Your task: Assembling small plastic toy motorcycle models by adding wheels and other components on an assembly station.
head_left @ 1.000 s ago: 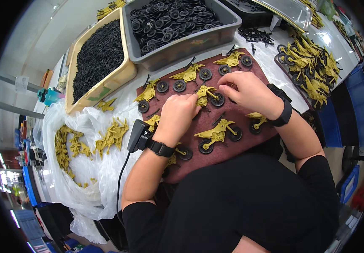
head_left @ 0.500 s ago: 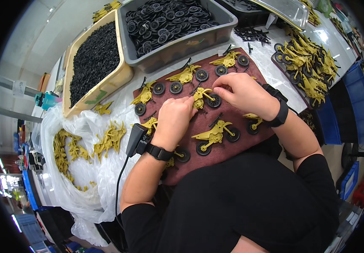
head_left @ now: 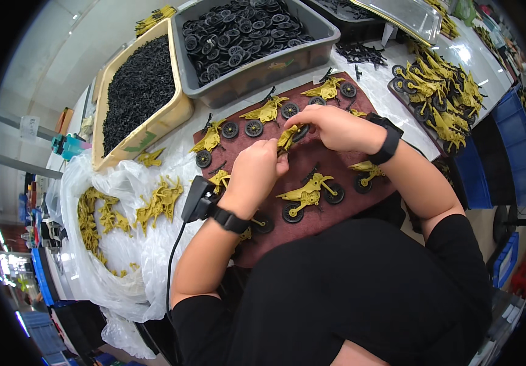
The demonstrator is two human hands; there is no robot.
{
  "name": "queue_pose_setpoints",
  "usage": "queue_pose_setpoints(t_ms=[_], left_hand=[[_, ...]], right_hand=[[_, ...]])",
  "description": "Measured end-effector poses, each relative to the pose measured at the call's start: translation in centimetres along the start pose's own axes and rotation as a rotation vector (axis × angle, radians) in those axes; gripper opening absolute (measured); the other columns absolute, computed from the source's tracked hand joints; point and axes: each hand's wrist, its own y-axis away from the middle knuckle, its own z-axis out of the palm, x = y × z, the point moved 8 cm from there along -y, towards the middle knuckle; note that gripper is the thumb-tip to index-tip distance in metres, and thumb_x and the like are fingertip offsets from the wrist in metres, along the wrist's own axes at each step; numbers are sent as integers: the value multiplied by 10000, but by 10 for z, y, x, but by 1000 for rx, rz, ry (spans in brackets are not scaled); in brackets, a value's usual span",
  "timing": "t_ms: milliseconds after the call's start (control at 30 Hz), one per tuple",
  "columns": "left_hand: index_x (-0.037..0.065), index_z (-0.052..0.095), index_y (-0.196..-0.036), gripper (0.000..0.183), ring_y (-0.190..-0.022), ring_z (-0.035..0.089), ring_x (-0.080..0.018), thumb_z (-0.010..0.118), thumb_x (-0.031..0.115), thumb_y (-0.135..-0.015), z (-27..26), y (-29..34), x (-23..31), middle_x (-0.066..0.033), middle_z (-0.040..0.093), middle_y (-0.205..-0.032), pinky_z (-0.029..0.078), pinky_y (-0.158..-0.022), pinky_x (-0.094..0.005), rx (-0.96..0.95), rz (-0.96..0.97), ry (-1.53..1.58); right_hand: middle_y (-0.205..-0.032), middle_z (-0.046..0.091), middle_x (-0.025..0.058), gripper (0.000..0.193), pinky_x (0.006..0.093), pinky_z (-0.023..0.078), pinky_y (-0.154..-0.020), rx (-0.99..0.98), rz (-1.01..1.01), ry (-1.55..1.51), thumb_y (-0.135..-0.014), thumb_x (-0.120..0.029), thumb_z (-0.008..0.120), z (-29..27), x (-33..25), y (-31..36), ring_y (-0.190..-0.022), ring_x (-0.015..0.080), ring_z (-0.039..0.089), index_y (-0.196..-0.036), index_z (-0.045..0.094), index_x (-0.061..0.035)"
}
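Both my hands meet over a dark red mat [head_left: 238,110] around one yellow toy motorcycle body [head_left: 287,138], tilted up off the mat. My left hand [head_left: 255,169] is closed, pinching the body at its left end. Curled over its right end, my right hand [head_left: 342,129] has thumb and fingers closed at a black wheel [head_left: 300,132] on the fork; the fingertips are partly hidden. Around them lie more yellow toy motorcycles with black wheels, one behind the hands [head_left: 266,110] and one in front [head_left: 307,194]. Loose wheels [head_left: 254,128] rest beside some of them.
A grey bin of black wheels [head_left: 263,72] and a cream bin of small black parts [head_left: 177,91] stand behind the mat. At left, a clear plastic bag [head_left: 125,244] holds yellow parts. Wheeled toy motorcycles [head_left: 443,91] are piled at right. A cable [head_left: 174,256] hangs along my left forearm.
The yellow motorcycle body has been raised and tilted off the mat, its wheel turning with it. My right hand has moved left and closed onto the wheel end, nearer my left hand.
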Motion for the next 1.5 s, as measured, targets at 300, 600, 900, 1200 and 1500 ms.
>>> queue_pose_setpoints(t_ms=[300, 600, 900, 1200, 1500], left_hand=[[-31, 623, -1046, 258, -759, 635, -297, 631, 127, -843, -66, 28, 36, -163, 650, -889, 496, -674, -323, 282, -13, 431], [39, 651, -863, 168, -611, 590, -186, 735, 144, -762, -91, 48, 64, -43, 667, -756, 380, -592, -321, 451, 214, 192], [55, 664, -911, 220, -766, 636, -163, 730, 116, -711, -94, 50, 63, -27, 681, -880, 375, -684, -347, 352, 227, 143], [125, 710, -1018, 278, -981, 614, -220, 639, 128, -749, -95, 65, 56, -20, 659, -1047, 376, -821, -355, 666, 248, -251], [138, 650, -1120, 397, -1097, 549, -273, 713, 164, -729, -91, 75, 42, -99, 578, -1202, 426, -913, -414, 657, 248, 17]], right_hand=[[-1060, 615, 54, 377, 296, 493, -861, 101, -160, -731, -761, 35, 708, -14, -49, 29, -999, 170, 592, -1116, 588, -3], [-903, 642, 67, 319, 310, 487, -725, 414, -329, -462, -692, 31, 722, -22, -80, 55, -842, 214, 616, -992, 635, -37], [-936, 653, 70, 354, 314, 488, -776, 401, -371, -426, -699, 73, 689, -25, -82, 56, -896, 234, 626, -1031, 646, -42], [-1269, 535, 140, 457, 287, 484, -919, 78, 121, -1460, -1031, -262, 343, 15, -57, 50, -1117, 160, 560, -1339, 405, 71], [-1085, 622, 52, 344, 233, 490, -833, 158, 65, -1189, -917, -104, 612, 9, -62, 46, -971, 79, 579, -1212, 523, 50]])
